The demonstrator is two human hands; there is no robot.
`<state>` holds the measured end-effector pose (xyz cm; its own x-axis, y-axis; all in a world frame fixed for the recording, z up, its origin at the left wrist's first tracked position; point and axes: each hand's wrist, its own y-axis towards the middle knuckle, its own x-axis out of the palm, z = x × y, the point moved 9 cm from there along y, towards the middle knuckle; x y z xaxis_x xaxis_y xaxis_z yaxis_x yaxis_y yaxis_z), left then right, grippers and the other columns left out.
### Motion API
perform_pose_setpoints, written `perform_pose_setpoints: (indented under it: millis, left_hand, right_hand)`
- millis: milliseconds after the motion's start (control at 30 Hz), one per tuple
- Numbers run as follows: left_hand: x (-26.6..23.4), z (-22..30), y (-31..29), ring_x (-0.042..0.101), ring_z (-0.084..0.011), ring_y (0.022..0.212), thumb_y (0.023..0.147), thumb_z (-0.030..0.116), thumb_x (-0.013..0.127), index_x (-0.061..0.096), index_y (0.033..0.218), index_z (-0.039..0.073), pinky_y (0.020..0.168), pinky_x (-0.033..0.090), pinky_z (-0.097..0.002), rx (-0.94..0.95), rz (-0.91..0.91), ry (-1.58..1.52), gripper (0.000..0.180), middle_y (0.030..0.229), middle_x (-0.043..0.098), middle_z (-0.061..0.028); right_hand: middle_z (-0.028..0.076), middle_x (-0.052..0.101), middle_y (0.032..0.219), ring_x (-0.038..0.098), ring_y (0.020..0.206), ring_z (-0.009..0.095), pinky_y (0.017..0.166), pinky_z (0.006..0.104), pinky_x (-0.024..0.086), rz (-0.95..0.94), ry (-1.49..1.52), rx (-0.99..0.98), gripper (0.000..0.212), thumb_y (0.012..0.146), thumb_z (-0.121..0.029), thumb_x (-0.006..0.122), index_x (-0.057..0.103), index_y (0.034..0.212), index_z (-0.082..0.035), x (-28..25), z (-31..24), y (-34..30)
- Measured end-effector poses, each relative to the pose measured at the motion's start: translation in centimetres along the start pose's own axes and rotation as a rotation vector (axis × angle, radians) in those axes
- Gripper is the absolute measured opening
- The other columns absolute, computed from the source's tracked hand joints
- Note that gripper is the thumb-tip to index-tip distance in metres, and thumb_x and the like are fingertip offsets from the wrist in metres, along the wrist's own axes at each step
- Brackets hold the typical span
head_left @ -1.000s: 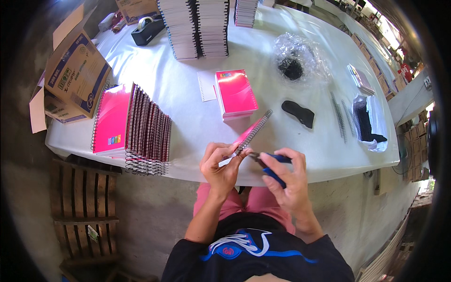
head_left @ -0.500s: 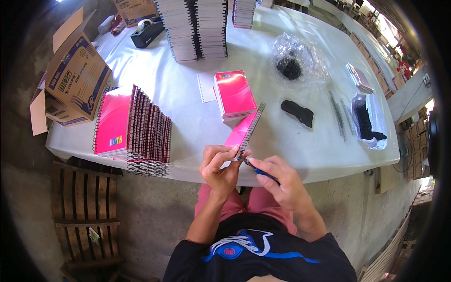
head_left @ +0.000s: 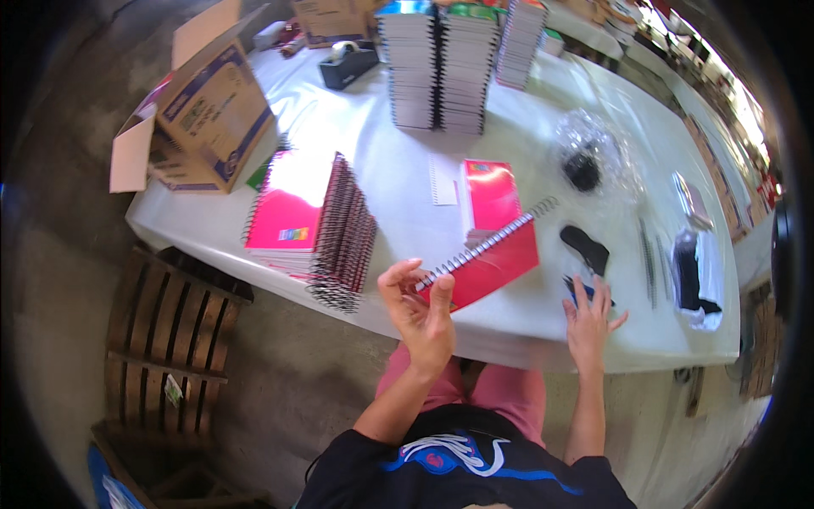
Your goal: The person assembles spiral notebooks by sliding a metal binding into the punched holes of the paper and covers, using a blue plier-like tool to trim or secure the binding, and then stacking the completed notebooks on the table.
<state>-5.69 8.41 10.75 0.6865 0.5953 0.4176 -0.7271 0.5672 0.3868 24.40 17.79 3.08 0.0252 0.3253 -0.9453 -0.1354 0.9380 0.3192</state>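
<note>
Pinched at its lower left end by my left hand (head_left: 421, 327), a red spiral notebook (head_left: 498, 266) tilts above the table's near edge. Its dark wire coil sticks out past the cover at the far end. With fingers spread, my right hand (head_left: 588, 329) is over the blue-handled pliers (head_left: 588, 293), which are partly hidden under the fingers. Just beyond the pliers is a black, curved flat object (head_left: 585, 248). A small pile of pink-covered books (head_left: 492, 191) sits behind the notebook. To the left stands a stack of red coil-bound notebooks (head_left: 292, 208).
An open cardboard box (head_left: 212, 119) occupies the far left, near a black tape dispenser (head_left: 349, 66). Tall stacks of bound notebooks (head_left: 413, 85) rise at the back. Crumpled clear plastic (head_left: 606, 153), loose wire coils (head_left: 649, 263) and a white package of black coils (head_left: 697, 280) lie rightward.
The notebook has turned and swung to the right in my left hand. My right hand has moved right, away from the coil, and let go of the pliers on the table. The view has shifted.
</note>
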Motion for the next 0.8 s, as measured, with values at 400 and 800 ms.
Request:
perform_pose_setpoints:
  millis: [400,800]
  left_hand:
    - [-6.4,17.5,5.1,0.052,-0.0183,0.099,0.087,0.017,0.065,0.044,0.123,-0.002,0.083,0.042,-0.0281,0.764,0.221,0.505,0.045,0.113,0.049,-0.0134]
    - [-13.9,6.8,10.6,0.038,-0.0233,0.130,0.097,0.039,0.046,0.035,0.139,0.000,0.108,0.026,-0.0369,0.096,0.155,0.205,0.059,0.137,0.043,-0.0173]
  right_hand:
    - [0.013,0.060,0.111,0.059,0.102,0.020,0.094,0.0338,0.047,-0.403,2.315,-0.390,0.054,0.084,0.005,0.061,0.039,0.133,0.000,-19.7,-25.2,10.8]
    - [0.006,0.061,0.083,0.052,0.083,0.007,0.082,0.0319,0.035,-0.396,1.202,-1.362,0.044,0.073,-0.020,0.055,0.061,0.116,-0.013,-27.0,-39.3,13.3]
